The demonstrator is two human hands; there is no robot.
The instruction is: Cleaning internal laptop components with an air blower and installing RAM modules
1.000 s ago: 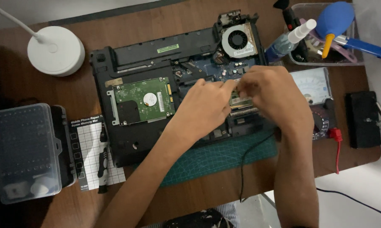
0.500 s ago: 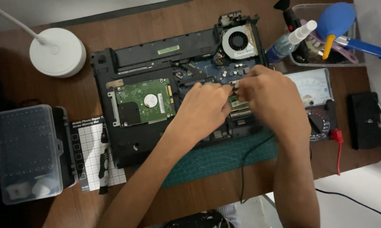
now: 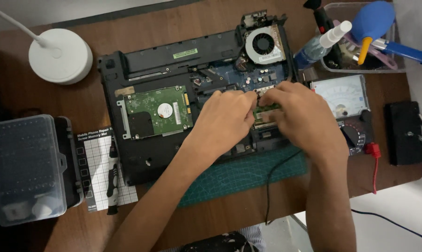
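Observation:
An opened black laptop base [image 3: 141, 154] lies upside down on the wooden desk, its green hard drive board [image 3: 157, 112] and round cooling fan [image 3: 264, 44] exposed. My left hand [image 3: 222, 121] and my right hand [image 3: 297, 116] meet over the memory slot right of the drive. Together they pinch a small green memory module [image 3: 266, 108] by its ends, tilted up slightly from the slot. My fingers hide most of the module and the slot beneath.
A white round lamp base [image 3: 60, 56] stands at the back left. A clear-lidded bit case [image 3: 26, 168], a white screw mat [image 3: 99, 161] and a black screwdriver [image 3: 112, 179] lie left. A multimeter [image 3: 344, 98], a clear tool tray [image 3: 360, 67] and a green cutting mat [image 3: 241, 175] lie nearby.
Both hands have shifted slightly toward the top of the laptop and drawn closer together on the green module. Nothing else has moved.

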